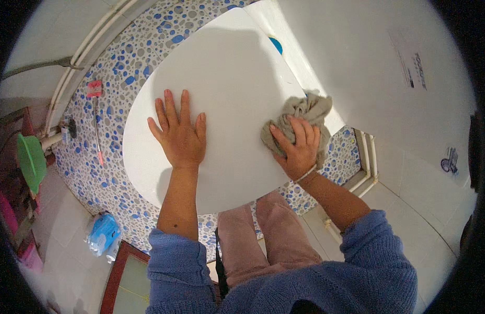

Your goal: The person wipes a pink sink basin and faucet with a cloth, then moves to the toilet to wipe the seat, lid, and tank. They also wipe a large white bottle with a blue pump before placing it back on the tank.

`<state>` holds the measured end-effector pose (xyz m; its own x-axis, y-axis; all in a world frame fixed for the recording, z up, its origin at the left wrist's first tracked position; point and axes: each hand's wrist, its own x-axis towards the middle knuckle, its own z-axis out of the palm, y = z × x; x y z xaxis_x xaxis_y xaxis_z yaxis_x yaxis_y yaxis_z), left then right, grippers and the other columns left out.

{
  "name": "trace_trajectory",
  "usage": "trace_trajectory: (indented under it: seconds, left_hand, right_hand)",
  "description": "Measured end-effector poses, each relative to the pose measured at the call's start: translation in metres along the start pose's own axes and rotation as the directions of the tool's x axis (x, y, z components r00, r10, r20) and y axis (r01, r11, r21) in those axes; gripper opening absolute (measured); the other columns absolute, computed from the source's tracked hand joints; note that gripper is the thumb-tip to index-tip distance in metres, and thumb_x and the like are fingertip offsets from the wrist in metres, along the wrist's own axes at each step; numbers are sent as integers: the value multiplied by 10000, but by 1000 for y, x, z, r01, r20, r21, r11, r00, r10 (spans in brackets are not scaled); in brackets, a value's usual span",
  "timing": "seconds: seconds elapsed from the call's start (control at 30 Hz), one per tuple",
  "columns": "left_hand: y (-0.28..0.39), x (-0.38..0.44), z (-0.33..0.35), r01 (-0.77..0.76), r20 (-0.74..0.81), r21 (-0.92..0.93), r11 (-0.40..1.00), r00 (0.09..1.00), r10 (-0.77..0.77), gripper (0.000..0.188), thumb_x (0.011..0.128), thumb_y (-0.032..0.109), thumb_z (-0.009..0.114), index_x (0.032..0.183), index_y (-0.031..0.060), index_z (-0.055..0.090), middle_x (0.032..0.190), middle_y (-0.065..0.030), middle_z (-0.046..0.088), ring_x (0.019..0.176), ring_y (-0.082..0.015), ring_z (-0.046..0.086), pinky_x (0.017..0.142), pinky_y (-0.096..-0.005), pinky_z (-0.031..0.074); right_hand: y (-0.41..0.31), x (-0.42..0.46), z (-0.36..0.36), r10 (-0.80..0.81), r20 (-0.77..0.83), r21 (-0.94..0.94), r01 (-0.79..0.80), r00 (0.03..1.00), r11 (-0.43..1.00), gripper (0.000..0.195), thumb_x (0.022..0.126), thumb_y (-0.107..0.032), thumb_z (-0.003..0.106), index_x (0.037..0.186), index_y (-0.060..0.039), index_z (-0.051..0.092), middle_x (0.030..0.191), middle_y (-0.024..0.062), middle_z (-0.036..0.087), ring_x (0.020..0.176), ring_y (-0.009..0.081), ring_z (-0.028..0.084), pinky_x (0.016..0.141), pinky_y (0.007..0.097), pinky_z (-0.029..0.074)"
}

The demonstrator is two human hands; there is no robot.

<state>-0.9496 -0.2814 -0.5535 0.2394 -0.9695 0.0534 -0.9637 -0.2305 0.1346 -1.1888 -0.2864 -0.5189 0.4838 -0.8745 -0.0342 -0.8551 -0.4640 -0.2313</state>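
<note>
A smooth white rounded board or lid (226, 78) lies before me; its exact kind is not settled by the view. My left hand (182, 135) rests palm down on its left part, fingers spread, holding nothing. At the board's right edge, my right hand (299, 147) presses on a crumpled grey-brown cloth (307, 108), its fingers bent over the folds. Part of the cloth hangs past the edge. A thin band circles my right wrist. The underside of the board and what supports it are hidden.
A large white appliance-like surface (375, 78) with printed marks stands at the right. Pebble-patterned floor (128, 59) surrounds the board. On the left lie a pink-headed brush (94, 89), a green plastic basin or scoop (31, 163) and a blue plastic pack (104, 232). Pipes (91, 37) run along the walls.
</note>
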Motion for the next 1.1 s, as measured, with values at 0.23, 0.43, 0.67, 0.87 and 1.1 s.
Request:
trace_trajectory:
  seconds: [0.23, 0.43, 0.67, 0.87, 1.1]
  left_hand:
    - [0, 2, -4, 3, 94, -38, 999, 996, 1, 542, 821, 343, 446, 1314, 169, 304, 1392, -116, 195, 1268, -326, 181, 987, -542, 102]
    - [-4, 4, -3, -20, 41, -69, 997, 999, 23, 570, 787, 334, 490, 1305, 166, 318, 1393, -116, 191, 1266, -329, 179, 981, -550, 118]
    - [-2, 6, -6, 19, 72, -85, 996, 997, -12, 577, 768, 302, 527, 1298, 188, 331, 1392, -107, 196, 1271, -320, 175, 990, -540, 113]
    - [-2, 5, -5, 23, 73, -70, 997, 997, -18, 570, 773, 313, 516, 1297, 186, 332, 1395, -101, 190, 1276, -305, 170, 1005, -519, 94]
    - [-3, 3, -5, 36, 85, -46, 998, 996, -32, 538, 792, 335, 478, 1291, 186, 346, 1390, -97, 208, 1278, -299, 169, 1009, -510, 84]
  right_hand:
    - [-13, 156, 9, -217, -102, -90, 209, 971, 974, 624, 610, -217, 697, 1184, -297, 465, 1237, 43, 378, 1112, 274, 349, 927, 490, 248]
    - [-12, 244, 27, -205, -230, -129, 179, 951, 975, 443, 698, -278, 605, 1129, -280, 501, 1201, 25, 434, 1112, 260, 359, 891, 523, 262]
    - [23, 120, -4, -121, -103, -6, 121, 987, 993, 603, 531, -89, 698, 1101, -189, 532, 1171, 122, 423, 1072, 320, 393, 865, 431, 327]
    - [78, -51, 2, 336, -126, 40, -334, 933, 942, 427, 697, -106, 606, 1114, -91, 517, 1085, 190, 455, 977, 350, 457, 857, 433, 357]
    - [59, 116, -39, 245, -221, 352, -157, 944, 923, 500, 687, 2, 526, 1173, -104, 469, 1153, 200, 417, 1072, 348, 409, 933, 387, 311]
